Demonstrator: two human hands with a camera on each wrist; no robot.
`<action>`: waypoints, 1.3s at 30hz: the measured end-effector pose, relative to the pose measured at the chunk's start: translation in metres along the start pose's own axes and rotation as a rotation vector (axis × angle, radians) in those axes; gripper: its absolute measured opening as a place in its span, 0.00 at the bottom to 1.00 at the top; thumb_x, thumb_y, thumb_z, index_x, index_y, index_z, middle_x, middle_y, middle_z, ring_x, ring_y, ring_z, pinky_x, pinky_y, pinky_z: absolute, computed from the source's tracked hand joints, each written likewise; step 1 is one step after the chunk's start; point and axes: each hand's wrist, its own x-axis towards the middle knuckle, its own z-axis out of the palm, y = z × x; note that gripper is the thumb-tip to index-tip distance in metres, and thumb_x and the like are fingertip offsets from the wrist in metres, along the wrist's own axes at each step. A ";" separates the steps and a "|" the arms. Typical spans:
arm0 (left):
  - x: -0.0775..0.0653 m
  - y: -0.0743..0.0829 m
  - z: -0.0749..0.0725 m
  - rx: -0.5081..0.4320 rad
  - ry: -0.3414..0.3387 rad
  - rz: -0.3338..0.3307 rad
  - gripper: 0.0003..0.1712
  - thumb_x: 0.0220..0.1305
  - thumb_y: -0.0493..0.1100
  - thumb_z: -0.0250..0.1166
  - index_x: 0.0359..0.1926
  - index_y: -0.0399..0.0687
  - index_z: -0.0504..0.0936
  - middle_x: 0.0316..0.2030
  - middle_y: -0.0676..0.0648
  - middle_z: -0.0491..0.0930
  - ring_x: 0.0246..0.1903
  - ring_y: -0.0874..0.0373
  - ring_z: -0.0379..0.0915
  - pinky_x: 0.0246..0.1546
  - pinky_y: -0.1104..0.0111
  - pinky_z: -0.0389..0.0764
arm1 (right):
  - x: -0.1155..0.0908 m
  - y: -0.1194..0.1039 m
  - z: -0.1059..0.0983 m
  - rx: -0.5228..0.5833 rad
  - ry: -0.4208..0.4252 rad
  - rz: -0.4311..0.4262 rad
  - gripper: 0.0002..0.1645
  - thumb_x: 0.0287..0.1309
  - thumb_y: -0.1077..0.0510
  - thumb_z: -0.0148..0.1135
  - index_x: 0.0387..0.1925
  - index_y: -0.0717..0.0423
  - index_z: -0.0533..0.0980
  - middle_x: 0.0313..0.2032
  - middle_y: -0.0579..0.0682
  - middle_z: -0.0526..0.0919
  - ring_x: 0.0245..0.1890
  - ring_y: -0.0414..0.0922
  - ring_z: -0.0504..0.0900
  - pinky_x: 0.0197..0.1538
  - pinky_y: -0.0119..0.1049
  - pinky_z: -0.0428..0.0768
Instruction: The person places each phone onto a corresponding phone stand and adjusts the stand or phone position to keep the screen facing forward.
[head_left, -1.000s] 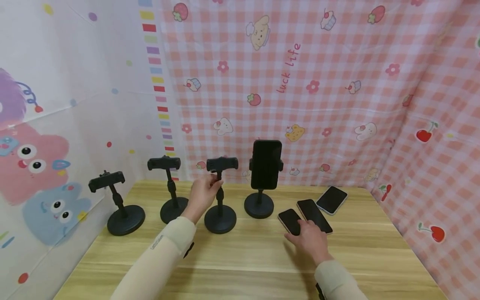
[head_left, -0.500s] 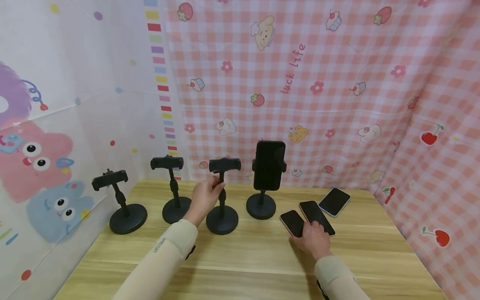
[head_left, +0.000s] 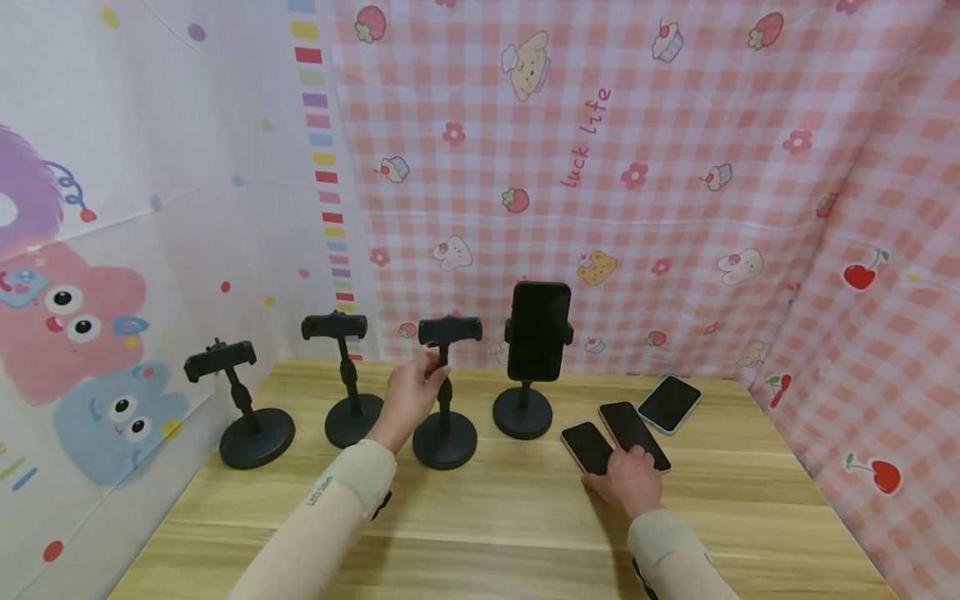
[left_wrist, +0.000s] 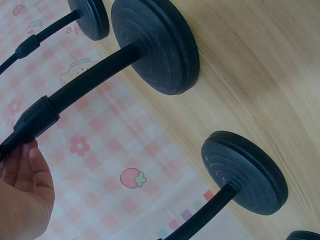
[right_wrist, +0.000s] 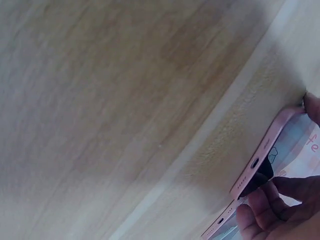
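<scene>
My left hand [head_left: 411, 393] holds the upper pole of a black phone stand [head_left: 445, 446], just below its clamp, which has no phone in it. In the left wrist view, fingers [left_wrist: 25, 172] touch the pole above its collar. On the right, my right hand [head_left: 628, 483] grips the near end of a small phone [head_left: 587, 443] lying screen up on the table. The right wrist view shows this phone's pink edge [right_wrist: 272, 135], with the thumb at one side and fingertips at the other. Beside it lies a longer dark phone [head_left: 626, 425], partly covered by my fingers.
Two more black stands, one farther left [head_left: 257, 437] and one nearer [head_left: 352, 419], have no phone. Another stand [head_left: 522, 414] carries an upright black phone [head_left: 538, 333]. A light-edged phone [head_left: 670, 404] lies at the back right of the wooden table [head_left: 480, 533]. Patterned cloth [head_left: 480, 125] hangs behind.
My right hand has settled from above the small phone to its near end, its fingers closing at the sides. The left hand stays on the stand's pole. The head view shifts slightly.
</scene>
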 end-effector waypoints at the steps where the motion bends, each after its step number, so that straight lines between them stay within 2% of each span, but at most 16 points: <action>1: 0.000 0.000 0.000 0.000 0.000 0.001 0.13 0.68 0.44 0.59 0.43 0.36 0.82 0.36 0.40 0.86 0.34 0.51 0.79 0.38 0.53 0.83 | 0.000 0.000 0.000 0.003 -0.016 0.010 0.42 0.43 0.38 0.69 0.40 0.75 0.76 0.38 0.73 0.71 0.42 0.68 0.70 0.44 0.65 0.74; 7: 0.001 -0.002 0.001 0.006 0.004 0.012 0.13 0.68 0.44 0.59 0.41 0.37 0.82 0.35 0.40 0.86 0.33 0.51 0.79 0.37 0.54 0.83 | 0.001 -0.002 -0.002 0.007 -0.081 0.059 0.45 0.43 0.35 0.67 0.43 0.75 0.76 0.41 0.76 0.71 0.44 0.69 0.70 0.45 0.64 0.74; 19: -0.001 0.000 0.000 -0.004 0.004 -0.016 0.12 0.68 0.44 0.59 0.41 0.39 0.82 0.35 0.40 0.86 0.33 0.52 0.79 0.38 0.54 0.83 | 0.000 -0.006 -0.005 -0.006 -0.104 0.075 0.44 0.45 0.35 0.66 0.43 0.75 0.77 0.38 0.75 0.71 0.41 0.68 0.72 0.42 0.63 0.76; 33: -0.002 -0.002 0.000 0.001 0.008 -0.008 0.13 0.69 0.45 0.58 0.43 0.39 0.81 0.36 0.41 0.86 0.32 0.53 0.79 0.36 0.55 0.84 | 0.002 -0.005 -0.004 -0.016 -0.099 0.095 0.43 0.38 0.35 0.66 0.37 0.74 0.78 0.32 0.70 0.74 0.33 0.64 0.76 0.35 0.60 0.78; 39: -0.002 -0.003 0.001 -0.004 0.003 -0.017 0.13 0.68 0.45 0.58 0.44 0.40 0.81 0.35 0.41 0.86 0.31 0.53 0.79 0.36 0.55 0.84 | 0.005 -0.007 -0.006 -0.042 -0.086 0.057 0.36 0.36 0.35 0.67 0.30 0.67 0.80 0.29 0.66 0.81 0.28 0.57 0.78 0.33 0.57 0.79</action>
